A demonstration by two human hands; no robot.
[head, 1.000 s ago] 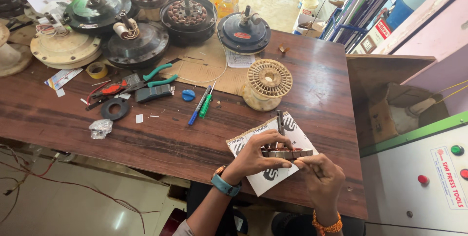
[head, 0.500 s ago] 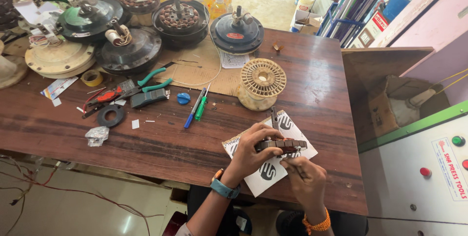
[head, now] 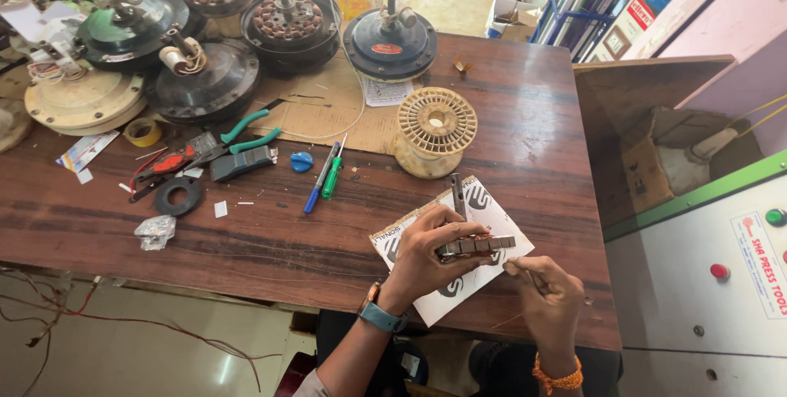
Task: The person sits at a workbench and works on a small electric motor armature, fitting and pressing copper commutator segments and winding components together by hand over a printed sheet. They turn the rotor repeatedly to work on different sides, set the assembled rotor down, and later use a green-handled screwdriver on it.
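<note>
My left hand (head: 426, 253) grips a round motor stator (head: 477, 245) with copper windings and a metal shaft sticking up, held over a white printed paper sheet (head: 447, 298) at the near edge of the wooden table (head: 270, 233). Just right of the stator, my right hand (head: 548, 294) pinches a thin wire or small tool against the stator's edge. A blue watch is on my left wrist and an orange band on my right.
A cream wire spool (head: 434, 128) stands just beyond the paper. Screwdrivers (head: 324, 175), green-handled pliers (head: 246, 130), a black ring (head: 178, 196) and tape (head: 143, 131) lie mid-table. Several fan motor housings (head: 388, 43) line the far edge. A white machine cabinet (head: 721, 282) stands at right.
Both hands and the stator have stayed over the paper; the view has shifted slightly and my right hand has drawn closer to the stator's right edge.
</note>
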